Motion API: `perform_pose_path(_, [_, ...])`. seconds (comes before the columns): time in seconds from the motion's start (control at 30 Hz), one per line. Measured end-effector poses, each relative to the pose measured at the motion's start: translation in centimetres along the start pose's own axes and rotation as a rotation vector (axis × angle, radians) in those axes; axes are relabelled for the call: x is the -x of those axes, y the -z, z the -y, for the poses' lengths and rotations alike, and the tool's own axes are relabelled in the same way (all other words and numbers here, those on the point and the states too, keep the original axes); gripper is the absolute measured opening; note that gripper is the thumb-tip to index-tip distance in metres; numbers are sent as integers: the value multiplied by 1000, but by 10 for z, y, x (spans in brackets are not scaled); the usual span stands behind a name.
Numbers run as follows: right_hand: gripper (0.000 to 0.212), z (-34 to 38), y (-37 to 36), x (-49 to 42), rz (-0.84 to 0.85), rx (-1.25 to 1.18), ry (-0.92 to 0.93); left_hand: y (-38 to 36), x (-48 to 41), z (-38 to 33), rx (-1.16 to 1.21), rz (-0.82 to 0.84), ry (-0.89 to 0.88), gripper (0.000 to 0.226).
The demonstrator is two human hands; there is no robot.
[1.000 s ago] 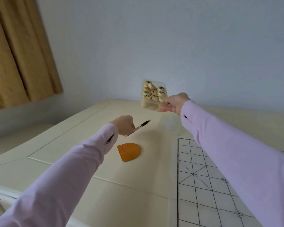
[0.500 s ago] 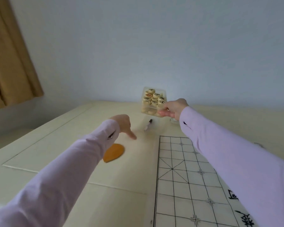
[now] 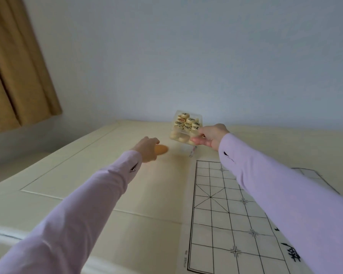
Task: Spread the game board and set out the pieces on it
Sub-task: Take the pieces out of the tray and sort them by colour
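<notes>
Pieces [image 3: 187,123] were still packed in the clear box [image 3: 179,136] in the head view, with none on the board [image 3: 226,214]. The right hand [image 3: 212,136] held the box tilted in the air. Its fingers [image 3: 196,139] pinched the near lower corner, and the pieces sat just beyond the fingertips. The board lay spread flat on the worktop [image 3: 83,175], nearer the person than both hands and partly under the right sleeve.

The left hand [image 3: 148,148] had changed most. A second earlier it held the pen [image 3: 192,152]. Half a second earlier the pen already lay on the worktop and the hand pointed down, empty. Now the pen lay below the right fingers, just past the board's far edge. The left hand sat over the orange block [image 3: 162,149], which stuck out beyond its knuckles and had shifted outward, level with the pen. The left fingers were hidden behind the hand, so I could not tell whether they gripped the block or only pushed it.

Clutter seemed to be going aside, and opening the box was probably next.
</notes>
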State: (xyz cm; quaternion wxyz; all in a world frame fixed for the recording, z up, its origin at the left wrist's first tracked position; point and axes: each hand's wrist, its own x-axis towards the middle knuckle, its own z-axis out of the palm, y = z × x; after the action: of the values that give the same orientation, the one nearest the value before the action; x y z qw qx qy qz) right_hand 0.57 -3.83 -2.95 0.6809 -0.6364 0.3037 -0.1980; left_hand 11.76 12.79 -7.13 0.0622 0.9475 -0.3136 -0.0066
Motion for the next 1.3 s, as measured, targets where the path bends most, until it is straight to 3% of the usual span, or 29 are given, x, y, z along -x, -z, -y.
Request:
perform_pose_path(0.07, [9, -1, 1, 5, 28, 26, -15, -6, -5, 0, 139, -147, 19, 47])
perform_pose_path(0.13, [9, -2, 1, 12, 59, 54, -27, -2, -1, -1, 552, -255, 109, 34])
perform_pose_path(0.2, [14, -6, -2, 18, 81, 72, -44, 10, 13, -7, 1154, -204, 165, 35])
perform_pose_path(0.27, [13, -11, -8, 31, 103, 85, -54, 24, 31, -7, 1339, -73, 137, 45])
perform_pose_path(0.33, [22, -17, -15, 45, 132, 81, -48, 29, 49, -4, 1268, 16, 113, 46])
perform_pose_path(0.47, [29, -27, -28, 74, 189, 84, -45, 31, 76, 7, 1224, 32, 188, 23])
perform_pose_path(0.63, [7, -41, -38, 104, 366, 87, -137, 23, 106, 28, 1180, 85, 195, 17])
perform_pose_path(0.8, [13, -59, -51, 116, 472, 156, -178, 13, 127, 55, 1138, 126, 169, 20])
perform_pose_path(0.97, [10, -70, -61, 121, 538, 252, -227, 16, 143, 65, 963, 122, 201, 20])
perform_pose_path(1.07, [17, -63, -57, 128, 555, 328, -222, 15, 136, 69, 701, 26, 230, 24])
perform_pose_path(1.2, [24, -54, -51, 130, 467, 449, -168, 22, 133, 59, 475, -209, 42, 31])
perform_pose_path(1.3, [17, -52, -52, 129, 370, 442, -52, 25, 135, 45, 448, -37, -117, 31])
